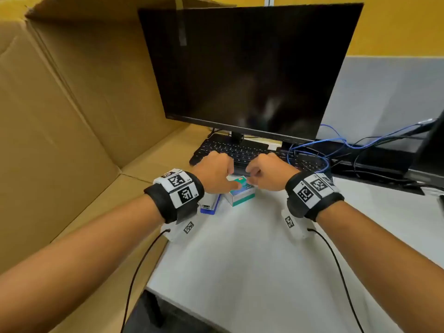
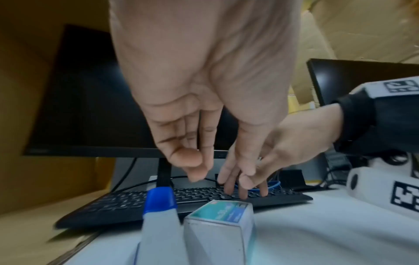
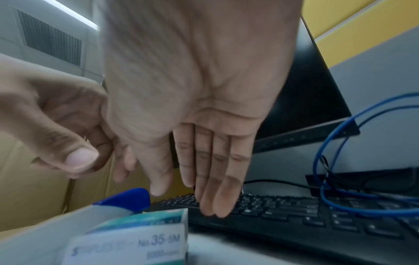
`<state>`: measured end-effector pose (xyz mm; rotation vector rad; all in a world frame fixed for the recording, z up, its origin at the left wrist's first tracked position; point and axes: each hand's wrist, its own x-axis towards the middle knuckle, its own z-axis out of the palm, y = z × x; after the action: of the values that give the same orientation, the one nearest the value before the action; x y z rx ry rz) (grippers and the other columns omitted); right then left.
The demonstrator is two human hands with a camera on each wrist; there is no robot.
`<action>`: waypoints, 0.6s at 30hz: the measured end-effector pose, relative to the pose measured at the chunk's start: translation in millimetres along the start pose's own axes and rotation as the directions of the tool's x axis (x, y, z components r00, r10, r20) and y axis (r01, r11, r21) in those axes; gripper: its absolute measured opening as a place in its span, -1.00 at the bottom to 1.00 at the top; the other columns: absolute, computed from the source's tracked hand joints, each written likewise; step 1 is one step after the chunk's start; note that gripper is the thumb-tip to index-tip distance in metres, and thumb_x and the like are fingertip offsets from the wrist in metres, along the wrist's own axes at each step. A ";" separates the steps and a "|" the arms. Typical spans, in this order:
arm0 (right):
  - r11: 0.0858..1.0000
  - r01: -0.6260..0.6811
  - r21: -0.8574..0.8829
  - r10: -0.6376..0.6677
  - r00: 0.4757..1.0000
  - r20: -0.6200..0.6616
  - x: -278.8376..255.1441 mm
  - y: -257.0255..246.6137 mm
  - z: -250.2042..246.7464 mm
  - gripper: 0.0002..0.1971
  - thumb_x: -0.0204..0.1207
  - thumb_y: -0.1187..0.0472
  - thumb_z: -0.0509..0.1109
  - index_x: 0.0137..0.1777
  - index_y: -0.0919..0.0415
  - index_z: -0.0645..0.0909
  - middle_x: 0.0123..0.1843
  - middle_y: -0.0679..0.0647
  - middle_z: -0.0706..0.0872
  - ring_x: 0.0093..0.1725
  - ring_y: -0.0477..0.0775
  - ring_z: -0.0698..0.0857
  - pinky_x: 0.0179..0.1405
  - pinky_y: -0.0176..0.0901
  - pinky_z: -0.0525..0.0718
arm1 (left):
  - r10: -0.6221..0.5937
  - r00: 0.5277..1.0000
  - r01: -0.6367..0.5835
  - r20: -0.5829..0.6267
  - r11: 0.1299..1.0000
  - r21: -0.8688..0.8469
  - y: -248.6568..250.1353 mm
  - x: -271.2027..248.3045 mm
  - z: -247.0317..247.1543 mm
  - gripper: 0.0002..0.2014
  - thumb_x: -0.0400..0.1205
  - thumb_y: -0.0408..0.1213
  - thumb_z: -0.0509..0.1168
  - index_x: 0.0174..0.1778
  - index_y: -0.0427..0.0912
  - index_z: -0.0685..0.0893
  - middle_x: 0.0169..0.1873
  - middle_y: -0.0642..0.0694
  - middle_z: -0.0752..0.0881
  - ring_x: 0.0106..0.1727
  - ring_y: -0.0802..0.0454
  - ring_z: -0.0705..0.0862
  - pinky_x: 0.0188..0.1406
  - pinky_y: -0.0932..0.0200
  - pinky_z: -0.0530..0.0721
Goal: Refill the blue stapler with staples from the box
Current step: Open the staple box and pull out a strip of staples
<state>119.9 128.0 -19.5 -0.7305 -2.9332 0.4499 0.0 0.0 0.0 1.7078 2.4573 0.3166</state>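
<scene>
The small teal-and-white staple box (image 1: 241, 194) stands on the white desk (image 1: 240, 260), just in front of the keyboard. The blue-and-white stapler (image 1: 211, 205) lies right beside it on its left, partly under my left wrist. Both hands hover close together over the box. My left hand (image 1: 230, 180) has loosely bent fingers with its thumb near the box top. My right hand (image 1: 252, 177) hangs at the box's right. In the wrist views the left fingers (image 2: 195, 165) and right fingers (image 3: 213, 197) hang relaxed above the box (image 2: 221, 224) (image 3: 136, 240) and stapler (image 2: 158, 215) (image 3: 127, 199), holding nothing.
A black keyboard (image 1: 240, 152) and a dark monitor (image 1: 252, 68) stand right behind the box. Blue and black cables (image 1: 312, 156) coil at the keyboard's right end. A large open cardboard carton (image 1: 72, 104) borders the desk's left edge.
</scene>
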 end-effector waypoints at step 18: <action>0.962 -0.052 0.268 0.062 0.998 -0.030 -2.7 5.1 16.6 -0.76 0.50 0.25 0.52 0.16 0.25 0.77 0.10 0.15 0.84 0.05 0.00 0.79 -0.11 -0.23 0.78 | -0.051 0.991 0.041 0.126 0.996 0.083 11.3 17.6 30.3 -0.47 0.47 0.01 0.49 0.30 -0.13 0.58 0.20 -0.12 0.66 0.17 -0.02 0.68 0.02 0.12 0.74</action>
<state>122.0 126.6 -36.8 -0.7766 -2.7447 0.8079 10.9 23.2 -26.4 1.6432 2.4424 0.1006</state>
